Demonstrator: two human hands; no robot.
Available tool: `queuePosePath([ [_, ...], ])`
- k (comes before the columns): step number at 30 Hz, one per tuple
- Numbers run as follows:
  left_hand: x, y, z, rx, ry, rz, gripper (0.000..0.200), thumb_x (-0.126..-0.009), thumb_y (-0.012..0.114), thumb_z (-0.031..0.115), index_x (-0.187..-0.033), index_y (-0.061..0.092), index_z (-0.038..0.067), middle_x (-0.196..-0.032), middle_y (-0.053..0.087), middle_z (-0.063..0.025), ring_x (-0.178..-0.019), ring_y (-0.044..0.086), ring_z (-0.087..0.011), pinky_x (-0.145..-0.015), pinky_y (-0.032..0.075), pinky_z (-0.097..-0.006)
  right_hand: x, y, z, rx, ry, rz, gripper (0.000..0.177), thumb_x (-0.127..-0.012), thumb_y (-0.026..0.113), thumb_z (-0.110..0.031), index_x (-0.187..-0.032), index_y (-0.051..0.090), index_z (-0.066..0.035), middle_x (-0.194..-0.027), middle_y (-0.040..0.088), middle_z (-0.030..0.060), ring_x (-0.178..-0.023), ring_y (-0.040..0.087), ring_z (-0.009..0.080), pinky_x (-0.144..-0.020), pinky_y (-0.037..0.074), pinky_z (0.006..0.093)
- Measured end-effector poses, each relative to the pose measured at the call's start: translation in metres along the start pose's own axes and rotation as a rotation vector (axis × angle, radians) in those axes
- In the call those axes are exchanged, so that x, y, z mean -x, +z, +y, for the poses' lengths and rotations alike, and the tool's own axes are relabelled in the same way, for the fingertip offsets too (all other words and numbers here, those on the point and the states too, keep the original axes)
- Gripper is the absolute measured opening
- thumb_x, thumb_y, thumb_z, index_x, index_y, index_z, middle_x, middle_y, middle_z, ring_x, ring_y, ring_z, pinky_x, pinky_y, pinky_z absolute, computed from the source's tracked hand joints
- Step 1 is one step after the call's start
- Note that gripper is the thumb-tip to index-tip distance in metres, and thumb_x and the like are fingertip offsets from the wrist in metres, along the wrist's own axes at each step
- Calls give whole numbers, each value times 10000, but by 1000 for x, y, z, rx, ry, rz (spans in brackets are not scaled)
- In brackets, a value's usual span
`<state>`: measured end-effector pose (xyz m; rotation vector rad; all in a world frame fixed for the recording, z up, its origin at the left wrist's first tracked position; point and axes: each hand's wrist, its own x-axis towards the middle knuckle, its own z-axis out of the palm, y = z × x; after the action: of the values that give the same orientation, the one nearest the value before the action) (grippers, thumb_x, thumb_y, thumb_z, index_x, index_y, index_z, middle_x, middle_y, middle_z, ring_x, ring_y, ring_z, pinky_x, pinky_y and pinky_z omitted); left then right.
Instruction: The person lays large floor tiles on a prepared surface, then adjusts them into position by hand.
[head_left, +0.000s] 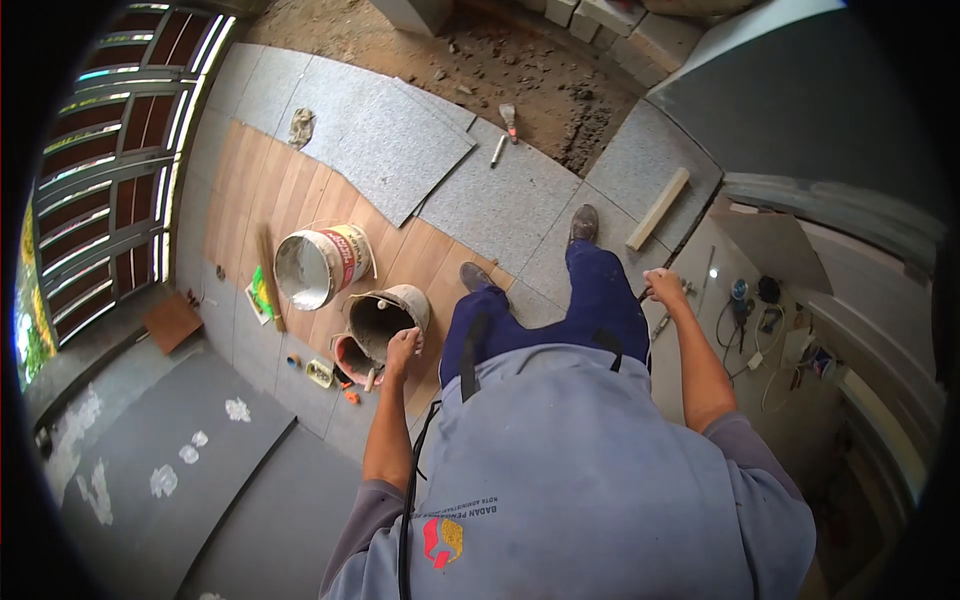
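My left hand (403,350) is closed, its fingers curled at the near rim of a grey mortar-stained bucket (411,301); whether it touches the rim or holds anything is hidden. A smaller red bucket (347,352) sits beside that one, partly covered by it. Behind them a white paint pail (354,250) leans open toward the left. On the other side of my body, my right hand (662,285) is closed beside my trouser leg. Something dark shows at its fingertips, too small to name.
A loose grey tile (400,150) overlaps the laid floor. Beyond my feet lie a scraper (509,122), a marker (497,151) and bare soil (500,70). A wooden block (657,210) rests at right, near power tools and cords (740,305). A slatted gate (120,150) stands left.
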<state>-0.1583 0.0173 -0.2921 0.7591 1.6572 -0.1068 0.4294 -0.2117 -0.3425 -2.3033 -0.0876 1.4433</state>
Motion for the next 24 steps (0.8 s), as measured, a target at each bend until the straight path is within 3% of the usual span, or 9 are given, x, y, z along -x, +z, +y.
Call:
queuePosePath([
  [4, -9, 13, 19, -31, 32, 90, 306, -938, 599, 333, -1075, 651, 64, -883, 650, -8, -781, 601, -116, -670, 481, -265, -72, 6, -32, 118, -105, -77, 236, -869, 615, -262, -849, 651, -30, -689, 587, 0, -568, 532, 83, -503, 440, 243],
  [7, -21, 26, 44, -98, 203, 230, 298, -936, 601, 285, -1006, 684, 7, -794, 633, -3, -689, 553, -86, -612, 438, -242, -116, 30, -70, 263, -289, -91, 280, -867, 602, -278, -795, 640, -10, -661, 588, 50, -545, 534, 131, -533, 455, 293],
  [11, -87, 17, 59, -180, 306, 269, 345, -947, 576, 286, -1019, 675, -36, -809, 649, -45, -750, 574, -108, -703, 459, -267, -173, 99, -134, 501, -627, -100, 350, -862, 585, -306, -777, 621, 31, -681, 608, 161, -582, 560, 265, -616, 474, 384],
  [12, -103, 15, 74, -206, 211, 230, 384, -952, 564, 314, -1037, 666, -46, -839, 670, -101, -783, 606, -163, -740, 471, -300, -187, 123, -151, 496, -673, -97, 360, -860, 583, -313, -778, 617, 37, -692, 610, 182, -600, 564, 296, -632, 471, 400],
  [13, -135, 10, 73, -248, 262, 235, 400, -954, 558, 327, -1037, 664, -49, -844, 672, -124, -788, 613, -191, -747, 473, -318, -197, 148, -166, 491, -714, -92, 371, -859, 580, -319, -779, 612, 42, -703, 613, 203, -618, 567, 326, -648, 469, 417],
  [16, -234, -3, 83, -363, 382, 258, 472, -962, 529, 386, -1045, 652, -62, -897, 680, -223, -817, 635, -300, -778, 476, -378, -232, 226, -215, 527, -724, -145, 367, -848, 587, -341, -840, 669, 17, -831, 646, 256, -818, 630, 417, -722, 480, 462],
  [19, -320, -17, 109, -399, 335, 243, 472, -966, 523, 386, -1047, 651, -62, -883, 674, -209, -820, 629, -268, -781, 473, -369, -270, 314, -248, 414, -730, -129, 380, -848, 584, -350, -812, 655, 21, -832, 647, 250, -809, 627, 411, -728, 477, 461],
  [24, -458, -58, 122, -313, 359, 302, 470, -968, 513, 389, -1038, 659, -52, -842, 651, -160, -813, 602, -223, -784, 467, -352, -343, 437, -303, 534, -631, -234, 393, -843, 578, -361, -791, 654, 21, -856, 655, 252, -840, 629, 413, -760, 483, 458],
])
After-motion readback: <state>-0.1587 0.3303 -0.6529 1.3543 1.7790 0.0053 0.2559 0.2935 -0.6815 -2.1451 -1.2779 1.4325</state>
